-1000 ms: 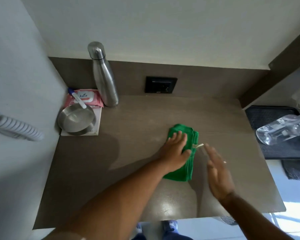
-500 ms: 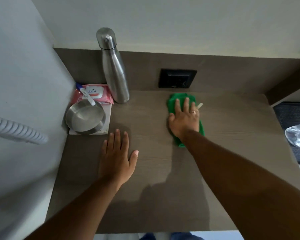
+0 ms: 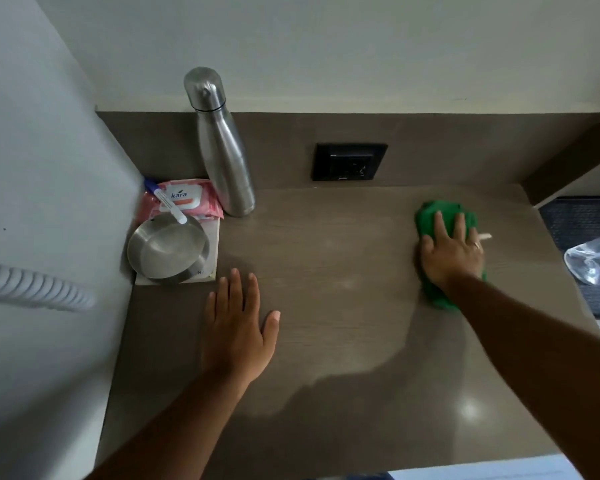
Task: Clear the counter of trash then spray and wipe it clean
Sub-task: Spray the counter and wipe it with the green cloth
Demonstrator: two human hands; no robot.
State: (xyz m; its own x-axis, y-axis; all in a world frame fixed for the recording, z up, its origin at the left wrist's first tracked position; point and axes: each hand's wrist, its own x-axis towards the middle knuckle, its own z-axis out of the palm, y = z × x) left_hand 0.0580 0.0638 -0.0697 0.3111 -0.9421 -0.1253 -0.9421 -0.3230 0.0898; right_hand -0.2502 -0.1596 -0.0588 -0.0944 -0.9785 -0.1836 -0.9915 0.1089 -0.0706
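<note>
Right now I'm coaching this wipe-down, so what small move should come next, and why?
Probably sweep the green cloth leftward along the back edge. The right hand presses it flat at the counter's far right, and the stretch toward the steel bottle lies uncovered.

Two hands on the counter (image 3: 326, 341) — left hand (image 3: 238, 336), right hand (image 3: 451, 252). One green cloth (image 3: 433, 216), one steel bottle (image 3: 222, 150), one steel bowl (image 3: 167, 249), one pink wipes pack (image 3: 191, 197), one pen (image 3: 167, 204) — upper left.
</note>
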